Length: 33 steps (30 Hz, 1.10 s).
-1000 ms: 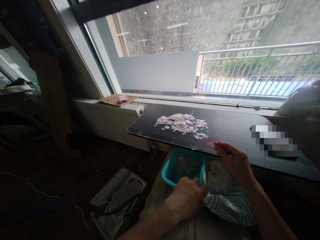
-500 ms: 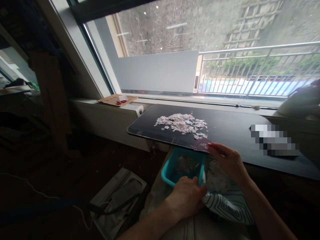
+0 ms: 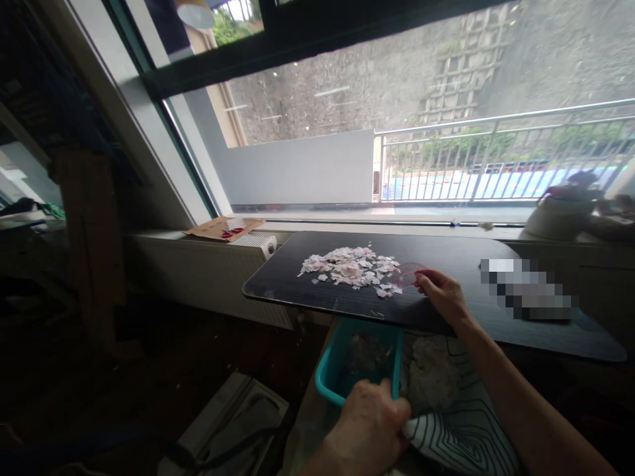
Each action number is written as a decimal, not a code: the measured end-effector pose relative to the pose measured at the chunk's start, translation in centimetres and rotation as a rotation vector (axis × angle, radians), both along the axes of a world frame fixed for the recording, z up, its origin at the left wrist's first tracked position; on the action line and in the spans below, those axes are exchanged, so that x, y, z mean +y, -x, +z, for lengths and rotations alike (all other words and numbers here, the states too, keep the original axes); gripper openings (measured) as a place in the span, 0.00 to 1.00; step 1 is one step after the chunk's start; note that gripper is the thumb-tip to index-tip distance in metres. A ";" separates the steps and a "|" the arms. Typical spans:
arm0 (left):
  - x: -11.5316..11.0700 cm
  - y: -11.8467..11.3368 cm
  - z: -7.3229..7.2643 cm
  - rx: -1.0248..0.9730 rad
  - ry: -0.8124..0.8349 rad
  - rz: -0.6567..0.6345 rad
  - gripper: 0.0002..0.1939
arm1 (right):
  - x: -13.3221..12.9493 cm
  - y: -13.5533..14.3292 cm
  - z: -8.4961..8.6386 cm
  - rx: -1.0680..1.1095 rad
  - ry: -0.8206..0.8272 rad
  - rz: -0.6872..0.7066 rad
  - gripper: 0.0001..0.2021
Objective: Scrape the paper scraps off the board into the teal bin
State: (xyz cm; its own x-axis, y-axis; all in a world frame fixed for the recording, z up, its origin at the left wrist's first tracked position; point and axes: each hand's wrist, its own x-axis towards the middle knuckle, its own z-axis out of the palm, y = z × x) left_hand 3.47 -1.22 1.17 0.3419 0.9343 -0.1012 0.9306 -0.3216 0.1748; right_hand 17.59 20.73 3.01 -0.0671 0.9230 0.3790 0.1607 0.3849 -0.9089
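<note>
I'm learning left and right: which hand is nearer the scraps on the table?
Right. The right hand is beside the scraps; the left hand is lower, at the bin.

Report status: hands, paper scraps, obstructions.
Left hand gripping teal bin. Right hand holding clear pink tool beside paper scraps heaped on table. Pixelated object farther right, not between.

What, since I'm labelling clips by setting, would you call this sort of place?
An indoor room, perhaps a workroom: a radiator by a window, and a table bearing paper scraps.
</note>
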 end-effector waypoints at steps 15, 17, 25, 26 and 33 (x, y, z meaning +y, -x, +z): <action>0.1 0.5 -0.8 0.036 -0.011 0.012 0.08 | -0.7 0.6 -0.9 -0.027 -0.041 0.160 0.16; 0.0 0.6 -1.0 0.043 -0.028 0.014 0.07 | -0.8 0.7 -1.0 -0.028 -0.041 0.182 0.17; -0.2 0.8 -0.7 0.041 -0.068 0.006 0.06 | -0.5 1.0 -1.1 -0.008 -0.016 0.197 0.16; -0.2 0.7 -0.5 0.043 -0.070 0.007 0.06 | -0.5 1.0 -1.1 -0.005 -0.011 0.208 0.15; -0.1 0.7 -0.1 0.063 -0.060 -0.004 0.07 | -0.7 1.0 -0.8 0.011 0.024 0.270 0.15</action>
